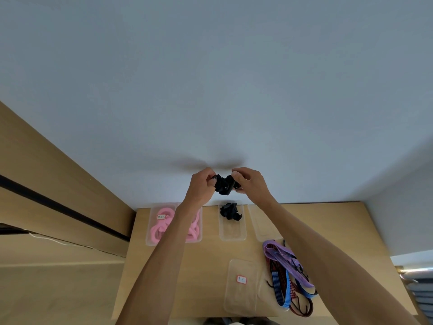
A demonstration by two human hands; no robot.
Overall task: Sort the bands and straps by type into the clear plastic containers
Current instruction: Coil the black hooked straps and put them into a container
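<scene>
My left hand (201, 184) and my right hand (249, 181) both grip a bunched black strap with a buckle (225, 186), held up in the air above the far edge of the table. Below it a second black strap (229, 211) lies in the middle clear container (232, 234). Pink bands (164, 225) fill the left clear container (150, 240), partly hidden by my left forearm. A clear container (261, 227) to the right looks empty. A pile of purple, blue and red hooked cords (289, 275) lies loose on the table's right side.
A clear lid with a small label (241, 287) lies flat on the wooden table (199, 277) near the front. A white wall rises behind the table. Wooden panelling and a thin white cable (58, 241) are at the left.
</scene>
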